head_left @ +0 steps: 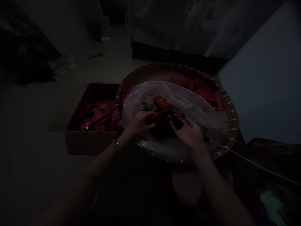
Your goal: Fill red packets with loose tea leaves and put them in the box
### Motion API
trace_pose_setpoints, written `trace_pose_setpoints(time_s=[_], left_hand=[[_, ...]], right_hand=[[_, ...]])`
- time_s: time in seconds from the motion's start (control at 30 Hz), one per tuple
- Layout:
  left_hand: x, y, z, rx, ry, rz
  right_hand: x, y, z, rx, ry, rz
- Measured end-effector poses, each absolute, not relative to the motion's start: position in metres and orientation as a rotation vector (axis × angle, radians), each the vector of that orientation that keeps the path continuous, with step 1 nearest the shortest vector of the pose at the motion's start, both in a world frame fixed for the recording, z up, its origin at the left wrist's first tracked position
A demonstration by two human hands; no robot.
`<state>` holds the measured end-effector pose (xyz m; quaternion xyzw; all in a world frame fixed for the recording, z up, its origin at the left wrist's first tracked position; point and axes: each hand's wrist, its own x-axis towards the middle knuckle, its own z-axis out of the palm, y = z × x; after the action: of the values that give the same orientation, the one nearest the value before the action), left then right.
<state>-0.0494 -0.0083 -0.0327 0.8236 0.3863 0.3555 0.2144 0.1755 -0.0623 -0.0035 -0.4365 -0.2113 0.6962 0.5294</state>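
In the dim head view, my left hand (140,123) is closed around a small red packet (155,117) above an opened clear plastic bag (192,103). Facing palm up to its right, my right hand (191,134) holds dark dried leaves (177,123) in its slightly curled fingers. Its fingertips are close to the held packet; whether they touch is too dark to see. Another red packet with a green mark (162,103) lies just beyond, among loose dark bits in the bag. A dark heap beneath my hands is hard to make out.
The bag lies in a round woven bamboo tray (232,125), with more red packets (207,94) along its far right side. At left stands a cardboard box (82,142) of red packets (101,114). A white cable (249,161) runs off right, near a pale wall (265,84).
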Motion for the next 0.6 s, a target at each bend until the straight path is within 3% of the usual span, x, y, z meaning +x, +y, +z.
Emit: trace_pose_setpoints(time_s=[0.17, 0.6], left_hand=[[-0.049, -0.010, -0.030, 2.295, 1.085, 0.954], [-0.047, -0.009, -0.037, 2.356, 1.024, 0.917]], right_hand=[[0.182, -0.067, 0.001, -0.850, -0.268, 1.778], [0.188, -0.068, -0.002, -0.976, -0.250, 1.754]])
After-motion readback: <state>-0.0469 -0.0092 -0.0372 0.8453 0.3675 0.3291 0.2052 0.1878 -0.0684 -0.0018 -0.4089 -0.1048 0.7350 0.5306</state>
